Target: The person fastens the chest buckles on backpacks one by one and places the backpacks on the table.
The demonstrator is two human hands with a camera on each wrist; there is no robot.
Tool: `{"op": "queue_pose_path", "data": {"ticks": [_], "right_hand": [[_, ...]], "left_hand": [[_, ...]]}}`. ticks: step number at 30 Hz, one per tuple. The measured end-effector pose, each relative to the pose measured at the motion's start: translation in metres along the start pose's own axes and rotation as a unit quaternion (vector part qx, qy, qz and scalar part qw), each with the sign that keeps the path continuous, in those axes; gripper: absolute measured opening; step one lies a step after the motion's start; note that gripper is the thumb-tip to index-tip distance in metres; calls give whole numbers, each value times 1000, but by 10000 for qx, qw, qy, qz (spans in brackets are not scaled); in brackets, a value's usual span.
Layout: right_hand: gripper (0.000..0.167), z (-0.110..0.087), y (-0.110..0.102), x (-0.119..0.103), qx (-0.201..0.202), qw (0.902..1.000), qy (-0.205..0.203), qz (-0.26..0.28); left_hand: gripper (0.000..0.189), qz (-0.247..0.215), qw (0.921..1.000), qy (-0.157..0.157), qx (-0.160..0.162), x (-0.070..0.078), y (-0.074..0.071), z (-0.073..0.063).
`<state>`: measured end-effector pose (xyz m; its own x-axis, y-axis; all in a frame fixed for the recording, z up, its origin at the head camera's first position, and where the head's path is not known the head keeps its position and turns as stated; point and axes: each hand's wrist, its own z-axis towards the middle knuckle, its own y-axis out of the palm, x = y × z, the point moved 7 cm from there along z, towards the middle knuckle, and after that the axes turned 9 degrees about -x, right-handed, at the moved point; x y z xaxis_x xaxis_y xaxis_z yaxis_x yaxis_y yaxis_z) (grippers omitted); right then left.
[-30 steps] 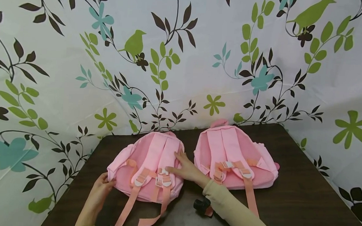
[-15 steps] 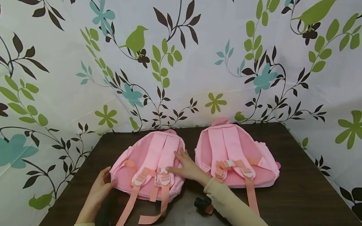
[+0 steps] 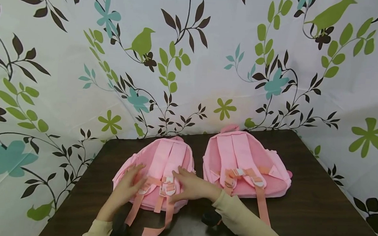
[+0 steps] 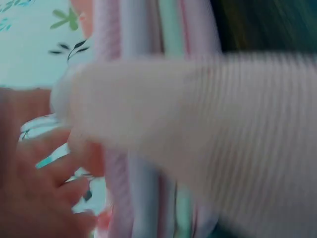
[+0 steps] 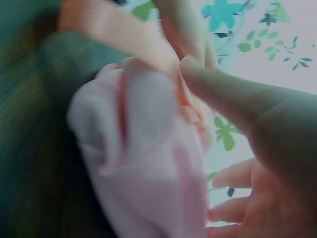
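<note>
A pink backpack [image 3: 171, 149] lies on the dark table with its padded shoulder straps facing up. My left hand [image 3: 126, 184] is over its left side, fingers spread and touching near the left strap. Across from it, my right hand [image 3: 193, 186] rests at the right side, its thumb [image 5: 218, 89] beside the peach webbing. Both straps have white buckles [image 3: 169, 188], and loose webbing ends [image 3: 169, 211] hang toward me. A blurred webbing strap [image 4: 208, 124] crosses close before the left wrist camera, partly hiding the layered pink, white and mint edge of the backpack [image 4: 173, 29].
A second, similar pink backpack [image 3: 254, 150] lies just to the right, its webbing strap [image 3: 261, 205] trailing forward. Behind the brown table [image 3: 310, 195] hangs a white cloth [image 3: 197, 79] printed with birds, leaves and flowers. A black wrist camera [image 3: 211, 218] sits under the right wrist.
My left hand has left the backpack's lower left corner and moved right and up onto its left strap area. My right hand has slid slightly down around the right buckle.
</note>
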<state>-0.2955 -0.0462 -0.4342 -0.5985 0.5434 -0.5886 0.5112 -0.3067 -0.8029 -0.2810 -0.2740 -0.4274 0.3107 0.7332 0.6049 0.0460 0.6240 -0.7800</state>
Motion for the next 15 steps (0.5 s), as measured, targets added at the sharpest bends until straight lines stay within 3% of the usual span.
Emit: {"op": "queue_pose_path", "data": {"ticks": [3,5,15], "right_hand": [[99,2,7,0,17,9998,100,-184],[98,4,9,3,53,9996,137,-229],[95,22,-6,35,79,9994,-31,339]], "left_hand": [[60,318,9968,-1,-733,-1,21,4],[63,562,9938,-44,-957,-3,30,6],[77,707,9908,-282,-1115,-8,36,27]]}}
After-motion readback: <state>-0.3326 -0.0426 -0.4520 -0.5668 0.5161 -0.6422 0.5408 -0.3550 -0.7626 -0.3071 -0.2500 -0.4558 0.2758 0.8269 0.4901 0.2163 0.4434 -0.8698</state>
